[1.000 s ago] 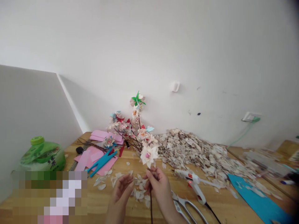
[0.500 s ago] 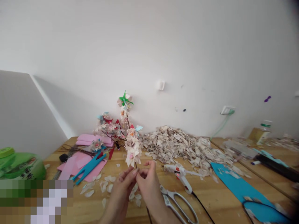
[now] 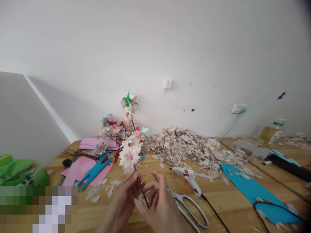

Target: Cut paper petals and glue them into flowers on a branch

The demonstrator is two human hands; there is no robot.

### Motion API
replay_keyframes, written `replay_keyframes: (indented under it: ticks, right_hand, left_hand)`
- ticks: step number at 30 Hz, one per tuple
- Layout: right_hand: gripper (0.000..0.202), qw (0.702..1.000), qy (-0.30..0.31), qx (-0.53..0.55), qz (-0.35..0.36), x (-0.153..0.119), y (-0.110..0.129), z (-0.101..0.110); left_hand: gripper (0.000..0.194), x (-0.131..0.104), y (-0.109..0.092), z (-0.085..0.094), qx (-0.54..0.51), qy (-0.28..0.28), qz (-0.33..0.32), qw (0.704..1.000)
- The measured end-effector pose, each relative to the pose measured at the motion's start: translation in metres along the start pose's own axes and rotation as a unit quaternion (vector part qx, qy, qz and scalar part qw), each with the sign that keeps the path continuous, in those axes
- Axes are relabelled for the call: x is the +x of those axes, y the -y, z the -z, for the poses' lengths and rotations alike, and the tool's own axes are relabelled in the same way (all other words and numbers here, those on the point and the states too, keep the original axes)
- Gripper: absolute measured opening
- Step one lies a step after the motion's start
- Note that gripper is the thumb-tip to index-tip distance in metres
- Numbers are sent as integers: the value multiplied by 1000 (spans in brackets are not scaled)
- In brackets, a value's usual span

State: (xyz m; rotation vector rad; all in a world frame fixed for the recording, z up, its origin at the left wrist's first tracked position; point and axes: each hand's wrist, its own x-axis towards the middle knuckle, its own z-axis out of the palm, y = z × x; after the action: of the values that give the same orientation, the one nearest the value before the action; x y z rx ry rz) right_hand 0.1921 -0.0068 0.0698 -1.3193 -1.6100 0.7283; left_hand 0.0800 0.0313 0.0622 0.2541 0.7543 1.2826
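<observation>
A dark stem [image 3: 143, 191], topped by a white flower [image 3: 130, 157] with a pink centre, is held over the near middle of the bench [image 3: 233, 215], its top tilted left. It is gripped just below the flower by the fingers of the left hand [image 3: 126, 197]. The fingers of the right hand [image 3: 159, 202] are parted and loosely curled beside the lower stem; whether it is touched by them cannot be told. Scissors [image 3: 179, 198] and a glue gun [image 3: 193, 184] are seen to the right, nearer than a pile of pale flakes [image 3: 189, 149].
</observation>
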Motion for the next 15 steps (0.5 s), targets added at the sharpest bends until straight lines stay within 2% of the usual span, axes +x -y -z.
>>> replay_keyframes:
  ticks: [2,6,8,11,14,15]
  right_hand:
    - [50,1000,-22,10,3,-4,-9,13]
    - [30,994,-103,39,-18,-1,-36,46]
    - [27,992,-124,26,-21,1,-53,61]
    - [24,990,-135,-14,-28,0,-79,77]
    - [35,987,-145,-57,-35,-5,-100,83]
    - [37,987,-135,-73,-43,-8,-104,85]
  left_hand:
    - [25,-5,-4,-2,-18,-12,12,1000]
    - [26,-17,-17,-9,-90,-53,55,993]
    - [29,-22,-24,-11,-131,-51,74,987]
    - [30,-26,-31,-7,-192,0,125,973]
    - [9,-27,-31,0,-228,99,177,952]
    - [21,-28,-30,2,-231,133,186,946]
